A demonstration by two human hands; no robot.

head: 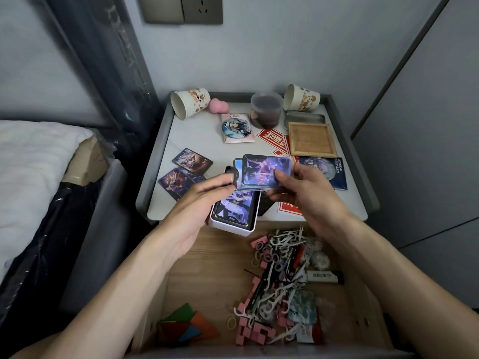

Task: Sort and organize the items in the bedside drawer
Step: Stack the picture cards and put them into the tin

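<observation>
1. Two hands are up over the nightstand's front edge, both pinched on the same small stack of cards (264,172). Left hand (197,200) grips the stack's left end, right hand (305,193) has the right end with the thumb on the top card's face.
2. Right under the stack is a white box (233,226) with more cards in it, sitting on the front edge of the nightstand (207,141) and hanging a bit over the drawer.
3. Two loose cards (185,169) lie near the nightstand's left edge, overlapping a little.
4. Back left corner: a paper cup (189,102) tipped on its side, with a pink sponge (217,106) just beside it. Another cup (300,98) lies tipped at the back right corner.
5. Middle back has a clear jar (267,110) with dark stuff inside, and a pink packet with a round badge (236,128) next to it.
6. Right side: a wooden tray (311,139) in front of a metal tin (305,116), red cards (272,138) poking out from under the tray, and a blue packet (329,172) near the right edge.
7. The drawer (215,260) is open below. Its right half is a messy pile of floss picks (280,242), hair ties and pink blocks (254,330), plus a lighter (326,277) by the right wall.
8. Front left corner of the drawer holds some colored flat pieces (181,327).
</observation>
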